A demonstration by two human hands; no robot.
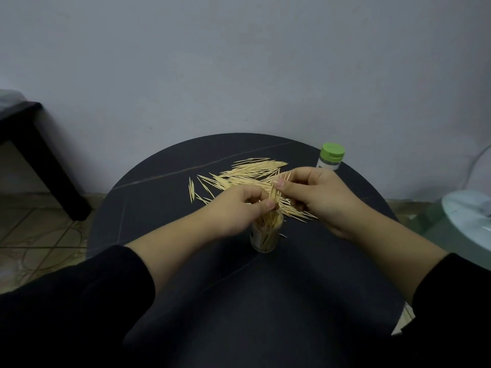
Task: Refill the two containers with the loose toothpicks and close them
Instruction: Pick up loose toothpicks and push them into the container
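A pile of loose toothpicks (247, 172) lies spread on the round black table (159, 197). A clear open container (266, 236), partly filled with toothpicks, stands upright near the table's middle. Just above its mouth my left hand (239, 208) and my right hand (316, 195) both pinch a small bundle of toothpicks (277, 191), tilted with its lower end over the container. A second container with a green lid (330, 156), lid on, stands at the table's far right edge.
A dark bench or table leg (39, 155) stands at the left by the wall. A pale round object (470, 216) sits on a glass surface at the right. Patterned tile floor shows at the left.
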